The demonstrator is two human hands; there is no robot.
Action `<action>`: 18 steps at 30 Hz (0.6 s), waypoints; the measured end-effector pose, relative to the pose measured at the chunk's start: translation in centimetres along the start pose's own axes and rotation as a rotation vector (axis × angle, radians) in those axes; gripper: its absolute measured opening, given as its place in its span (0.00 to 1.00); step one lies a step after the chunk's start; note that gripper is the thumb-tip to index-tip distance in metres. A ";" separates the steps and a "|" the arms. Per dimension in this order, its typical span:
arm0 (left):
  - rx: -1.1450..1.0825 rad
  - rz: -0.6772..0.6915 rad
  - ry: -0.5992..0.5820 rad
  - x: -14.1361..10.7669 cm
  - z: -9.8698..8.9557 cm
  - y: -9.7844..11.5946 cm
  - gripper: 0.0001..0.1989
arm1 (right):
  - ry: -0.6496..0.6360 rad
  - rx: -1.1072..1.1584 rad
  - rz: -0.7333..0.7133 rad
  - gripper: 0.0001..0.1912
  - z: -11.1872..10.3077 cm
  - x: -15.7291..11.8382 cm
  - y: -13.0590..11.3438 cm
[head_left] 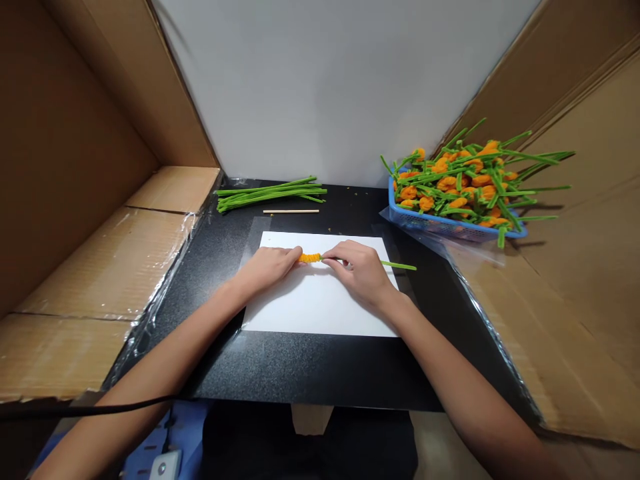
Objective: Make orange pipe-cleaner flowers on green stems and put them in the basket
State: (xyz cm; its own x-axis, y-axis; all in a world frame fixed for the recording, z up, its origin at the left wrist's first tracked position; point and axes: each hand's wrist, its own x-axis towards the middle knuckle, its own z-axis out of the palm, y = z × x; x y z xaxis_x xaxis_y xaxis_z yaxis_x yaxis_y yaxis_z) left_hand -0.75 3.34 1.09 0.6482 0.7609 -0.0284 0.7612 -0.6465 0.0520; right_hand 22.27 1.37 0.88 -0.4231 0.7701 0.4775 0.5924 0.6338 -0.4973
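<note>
Over the white sheet (310,307), an orange pipe-cleaner coil (311,258) lies sideways between my two hands. My left hand (274,264) is closed on the coil's left end, which its fingers partly cover. A green pipe cleaner (400,265) runs from the coil's right end, passes under my right hand (361,267) and sticks out to the right. The thumb and forefinger of that hand pinch the green stem right beside the coil. How the stem joins the coil is too small to make out.
Behind the sheet lie a bundle of green pipe cleaners (270,194) and a thin wooden stick (291,211). A blue basket (450,223) heaped with orange-and-green pieces stands at the back right, on a clear plastic bag (480,252). Cardboard walls flank the black table (310,367).
</note>
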 end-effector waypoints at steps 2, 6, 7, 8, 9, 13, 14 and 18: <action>-0.012 0.035 0.005 0.0 -0.1 -0.1 0.11 | -0.010 0.010 0.000 0.05 -0.3 0.1 0.4; 0.002 0.144 -0.006 0.0 -0.2 -0.2 0.15 | -0.057 0.023 -0.047 0.07 -0.7 0.1 1.4; 0.006 0.170 0.001 0.0 -0.2 -0.1 0.16 | -0.064 0.025 -0.064 0.07 -0.8 0.1 1.6; 0.013 0.189 0.009 0.1 -0.2 -0.1 0.17 | -0.070 0.026 -0.080 0.08 -0.8 0.0 1.7; 0.023 0.200 0.014 0.1 -0.2 0.0 0.18 | -0.075 0.024 -0.095 0.08 -0.7 0.0 1.7; 0.079 0.184 -0.019 0.1 -0.2 0.1 0.17 | -0.087 -0.014 -0.118 0.09 -0.5 -0.1 1.3; 0.087 0.174 -0.034 0.1 -0.3 0.1 0.17 | -0.085 -0.029 -0.116 0.09 -0.5 -0.1 1.2; 0.079 0.135 -0.059 0.1 -0.6 -0.3 0.17 | -0.071 -0.069 -0.116 0.10 -0.7 0.0 1.2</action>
State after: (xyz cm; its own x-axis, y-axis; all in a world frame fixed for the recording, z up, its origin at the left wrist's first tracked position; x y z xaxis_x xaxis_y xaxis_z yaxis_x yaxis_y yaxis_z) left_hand -0.91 3.64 1.69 0.7432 0.6636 -0.0851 0.6647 -0.7469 -0.0193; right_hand 23.45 2.08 0.83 -0.5376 0.6967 0.4750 0.5812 0.7143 -0.3899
